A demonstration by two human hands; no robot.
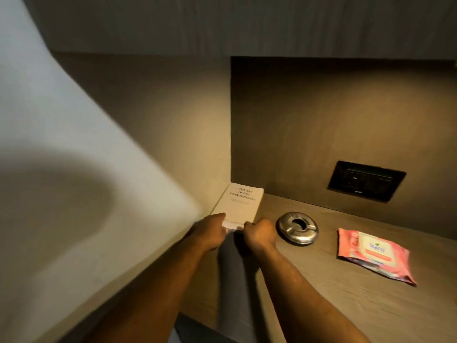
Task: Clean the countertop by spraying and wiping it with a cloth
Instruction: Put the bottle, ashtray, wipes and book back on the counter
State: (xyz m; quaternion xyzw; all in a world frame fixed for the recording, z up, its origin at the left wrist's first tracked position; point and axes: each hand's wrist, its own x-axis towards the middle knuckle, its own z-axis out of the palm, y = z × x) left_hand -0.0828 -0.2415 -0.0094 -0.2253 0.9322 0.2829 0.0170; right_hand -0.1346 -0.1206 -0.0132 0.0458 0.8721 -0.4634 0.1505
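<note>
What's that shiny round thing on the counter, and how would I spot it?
Look at the wooden countertop below the dark wall socket. Between the white book in the corner and the pink wipes pack sits the ashtray. It alone is round, shiny metal, with a dark hole in its middle.

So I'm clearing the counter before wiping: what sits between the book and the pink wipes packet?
The metal ashtray, between book and wipes packet, in the head view.
</note>
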